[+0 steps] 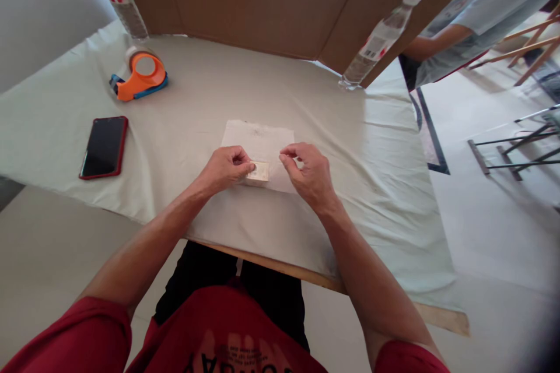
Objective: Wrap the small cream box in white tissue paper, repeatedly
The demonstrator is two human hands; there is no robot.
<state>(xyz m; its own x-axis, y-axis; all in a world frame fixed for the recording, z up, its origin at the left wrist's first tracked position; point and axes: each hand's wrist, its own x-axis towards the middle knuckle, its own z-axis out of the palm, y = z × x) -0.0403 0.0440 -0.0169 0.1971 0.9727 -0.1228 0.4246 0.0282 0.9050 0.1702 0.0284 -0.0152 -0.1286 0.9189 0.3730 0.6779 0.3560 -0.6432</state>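
A small pale box (259, 171) lies near the front edge of a white paper sheet (258, 134) on the cloth-covered table. My left hand (228, 168) grips the box at its left end, thumb on top. To the right of the box and apart from it, my right hand (310, 173) hovers over the sheet's right side. Its thumb and index finger are pinched close together; whatever may be between them is too small to make out.
An orange tape dispenser (142, 77) and a dark phone with a red edge (104, 147) lie at the left. Two bottles (120, 3) (378, 41) stand by a brown cardboard panel (262, 0). A person (464, 23) is at the upper right.
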